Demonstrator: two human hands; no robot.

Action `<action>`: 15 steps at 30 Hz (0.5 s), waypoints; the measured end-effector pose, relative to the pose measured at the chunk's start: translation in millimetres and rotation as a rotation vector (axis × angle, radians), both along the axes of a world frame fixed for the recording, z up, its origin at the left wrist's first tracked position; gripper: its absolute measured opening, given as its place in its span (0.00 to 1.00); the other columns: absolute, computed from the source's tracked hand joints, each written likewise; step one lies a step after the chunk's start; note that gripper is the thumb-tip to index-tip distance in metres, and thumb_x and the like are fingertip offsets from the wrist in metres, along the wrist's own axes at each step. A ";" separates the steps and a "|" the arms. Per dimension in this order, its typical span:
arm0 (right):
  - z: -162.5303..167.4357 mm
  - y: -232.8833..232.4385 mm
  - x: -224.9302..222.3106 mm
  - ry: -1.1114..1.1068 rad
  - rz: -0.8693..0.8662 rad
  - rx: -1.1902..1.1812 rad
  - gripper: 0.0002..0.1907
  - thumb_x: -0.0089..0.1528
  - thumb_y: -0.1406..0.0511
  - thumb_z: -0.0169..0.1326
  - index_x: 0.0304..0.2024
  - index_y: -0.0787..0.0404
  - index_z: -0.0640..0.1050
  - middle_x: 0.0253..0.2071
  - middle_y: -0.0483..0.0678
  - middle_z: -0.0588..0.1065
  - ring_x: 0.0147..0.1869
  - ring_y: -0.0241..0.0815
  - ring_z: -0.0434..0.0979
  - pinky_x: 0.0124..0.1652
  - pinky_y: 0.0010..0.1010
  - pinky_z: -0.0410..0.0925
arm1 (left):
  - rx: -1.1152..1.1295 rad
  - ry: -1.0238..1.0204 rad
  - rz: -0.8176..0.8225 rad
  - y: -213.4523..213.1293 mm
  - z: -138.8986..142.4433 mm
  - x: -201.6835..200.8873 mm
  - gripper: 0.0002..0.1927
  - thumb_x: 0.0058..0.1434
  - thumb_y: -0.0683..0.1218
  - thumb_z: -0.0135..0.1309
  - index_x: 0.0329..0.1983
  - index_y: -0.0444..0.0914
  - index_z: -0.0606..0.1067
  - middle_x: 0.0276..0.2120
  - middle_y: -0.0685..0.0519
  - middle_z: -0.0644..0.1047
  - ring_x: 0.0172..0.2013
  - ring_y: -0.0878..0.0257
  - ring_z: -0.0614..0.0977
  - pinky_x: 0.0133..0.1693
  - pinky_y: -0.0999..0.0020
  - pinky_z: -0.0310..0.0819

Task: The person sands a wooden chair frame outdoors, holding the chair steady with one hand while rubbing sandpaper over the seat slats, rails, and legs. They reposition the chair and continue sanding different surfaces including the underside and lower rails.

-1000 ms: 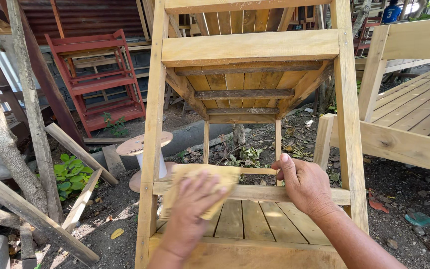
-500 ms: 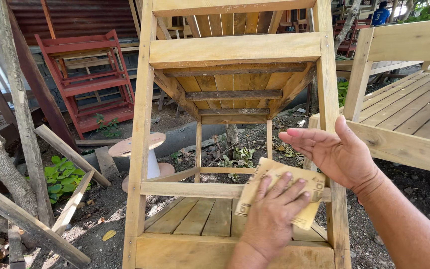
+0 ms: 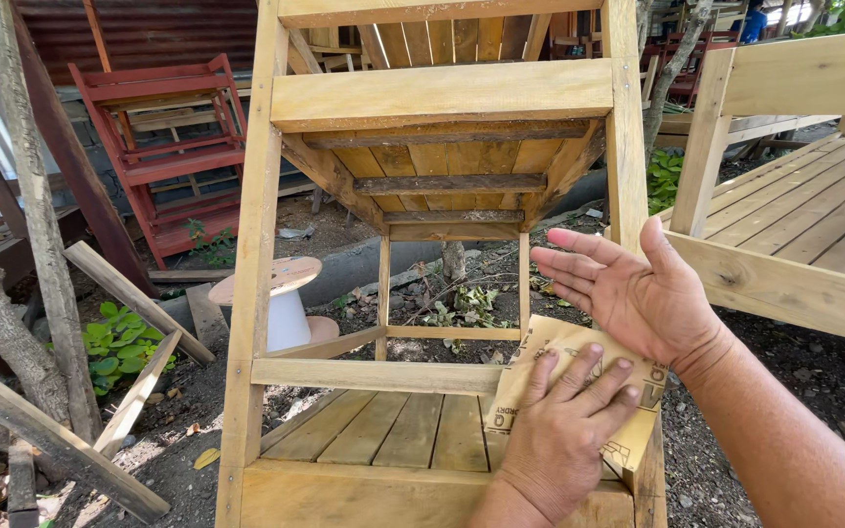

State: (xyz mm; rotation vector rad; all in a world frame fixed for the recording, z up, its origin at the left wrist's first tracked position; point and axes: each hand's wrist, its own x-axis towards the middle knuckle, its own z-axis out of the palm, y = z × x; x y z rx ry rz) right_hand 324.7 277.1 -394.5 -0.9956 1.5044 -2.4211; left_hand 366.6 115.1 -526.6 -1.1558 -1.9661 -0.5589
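An unpainted wooden chair frame stands tilted in front of me, with its slatted seat low down. My left hand lies flat on a sheet of tan sandpaper and presses it against the right end of the lower cross rail, by the right upright. My right hand hovers just above the sandpaper, open, palm towards me and fingers spread. It holds nothing and touches no wood.
A red wooden frame leans at the back left. A white spool stands on the dirt behind the chair. Loose planks and thin tree trunks are at the left. A large pale wooden bench fills the right.
My left hand has slid the sandpaper rightward along the cross rail to the right upright. My right hand has let go of the rail and lifted off, now open.
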 end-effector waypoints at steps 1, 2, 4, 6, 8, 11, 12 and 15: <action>0.1 0.4 -1.0 -0.002 -0.011 0.003 0.51 0.65 0.35 0.25 0.72 0.69 0.60 0.74 0.69 0.60 0.82 0.60 0.52 0.76 0.50 0.42 | -0.010 0.012 -0.019 -0.8 3.9 -0.5 0.20 0.64 0.40 0.49 0.59 0.42 0.78 0.69 0.52 0.74 0.73 0.50 0.67 0.74 0.43 0.48; -0.8 1.4 -1.2 -0.006 -0.010 0.002 0.51 0.65 0.35 0.25 0.72 0.69 0.61 0.74 0.69 0.60 0.82 0.60 0.52 0.76 0.50 0.42 | -0.016 0.012 0.001 -9.8 7.8 -0.5 0.23 0.62 0.39 0.49 0.60 0.42 0.78 0.69 0.52 0.74 0.73 0.50 0.67 0.73 0.43 0.49; -1.3 3.5 -2.9 -0.008 -0.003 0.003 0.51 0.65 0.35 0.25 0.72 0.69 0.61 0.74 0.68 0.60 0.82 0.59 0.52 0.76 0.50 0.42 | -0.027 0.019 0.047 -49.0 17.4 -1.8 0.28 0.58 0.38 0.49 0.62 0.44 0.78 0.68 0.52 0.74 0.72 0.50 0.67 0.72 0.45 0.50; -2.0 5.8 -3.8 -0.012 -0.016 0.004 0.51 0.65 0.36 0.25 0.72 0.68 0.61 0.74 0.68 0.60 0.82 0.59 0.53 0.75 0.50 0.43 | 0.055 -0.036 0.128 -95.6 24.0 -1.6 0.23 0.59 0.44 0.57 0.59 0.46 0.78 0.64 0.52 0.75 0.69 0.49 0.67 0.67 0.45 0.49; -2.3 6.9 -3.7 -0.007 -0.033 0.020 0.51 0.65 0.36 0.24 0.72 0.68 0.61 0.74 0.67 0.61 0.81 0.59 0.54 0.75 0.50 0.43 | 0.140 -0.019 0.283 -124.6 24.2 -1.0 0.22 0.61 0.45 0.57 0.60 0.49 0.80 0.65 0.53 0.76 0.71 0.51 0.68 0.69 0.45 0.49; -2.6 4.0 -2.2 -0.008 -0.046 0.029 0.50 0.65 0.36 0.24 0.72 0.69 0.61 0.74 0.67 0.61 0.81 0.59 0.55 0.75 0.49 0.44 | 0.262 -0.020 0.280 -105.7 15.4 0.7 0.23 0.59 0.45 0.60 0.59 0.46 0.80 0.64 0.50 0.75 0.69 0.46 0.66 0.67 0.38 0.43; -2.4 2.7 -0.9 -0.020 -0.045 0.007 0.50 0.66 0.36 0.24 0.71 0.69 0.61 0.73 0.67 0.61 0.81 0.59 0.55 0.75 0.50 0.44 | 0.225 -0.045 0.219 -89.6 12.1 0.9 0.28 0.52 0.40 0.56 0.60 0.44 0.79 0.64 0.49 0.75 0.70 0.45 0.65 0.68 0.38 0.43; -2.3 -2.2 2.6 -0.010 -0.099 0.034 0.50 0.66 0.36 0.23 0.70 0.70 0.62 0.73 0.67 0.62 0.80 0.58 0.56 0.75 0.49 0.45 | 0.121 -0.084 0.034 -25.0 3.3 3.5 0.28 0.54 0.35 0.52 0.60 0.41 0.77 0.67 0.49 0.74 0.72 0.47 0.66 0.72 0.40 0.44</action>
